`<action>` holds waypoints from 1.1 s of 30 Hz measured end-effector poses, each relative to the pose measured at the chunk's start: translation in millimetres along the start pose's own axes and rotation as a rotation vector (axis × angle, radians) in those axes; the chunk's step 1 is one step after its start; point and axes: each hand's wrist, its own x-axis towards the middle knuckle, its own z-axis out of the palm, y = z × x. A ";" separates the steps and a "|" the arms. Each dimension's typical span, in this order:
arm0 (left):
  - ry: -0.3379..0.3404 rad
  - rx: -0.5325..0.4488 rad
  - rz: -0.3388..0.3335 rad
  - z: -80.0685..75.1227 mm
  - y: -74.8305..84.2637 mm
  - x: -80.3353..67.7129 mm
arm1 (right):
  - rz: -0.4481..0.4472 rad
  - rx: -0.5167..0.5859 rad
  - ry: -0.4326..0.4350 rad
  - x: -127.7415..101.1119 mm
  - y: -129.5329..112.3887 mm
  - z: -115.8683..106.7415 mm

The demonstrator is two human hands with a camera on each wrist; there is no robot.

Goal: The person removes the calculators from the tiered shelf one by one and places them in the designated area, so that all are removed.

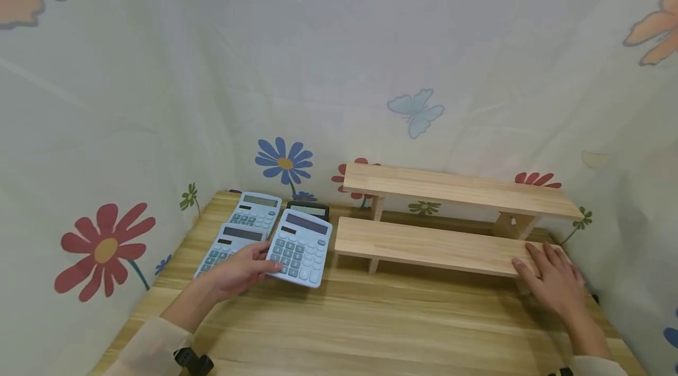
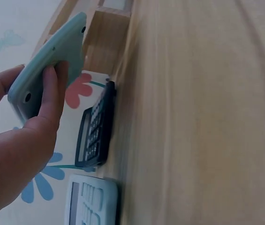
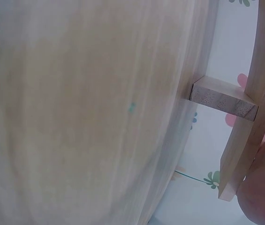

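My left hand pinches a light blue calculator by its lower left edge, thumb over the keys and fingers beneath. In the left wrist view, that calculator is tilted and raised off the table, its underside showing. Behind it lies a black calculator, mostly hidden in the head view. Two more light blue calculators, one at the back and one nearer, lie to the left. My right hand rests on the right end of the lower board of a two-tier wooden shelf.
The shelf's upper board stands behind the lower one on wooden supports. Wood-grain tabletop spreads in front. A pale curtain with printed flowers and butterflies hangs behind and at both sides.
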 end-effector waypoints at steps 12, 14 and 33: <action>0.002 -0.052 -0.069 1.1 -17.7 -6.7 | -0.001 0.002 0.008 -0.7 2.0 1.0; -0.016 -0.067 -0.075 2.4 -20.9 -6.3 | -0.002 0.002 0.009 -0.6 2.2 0.8; 0.329 0.619 -0.055 10.1 -26.2 -6.9 | -0.001 0.001 0.010 -2.5 -0.3 -0.3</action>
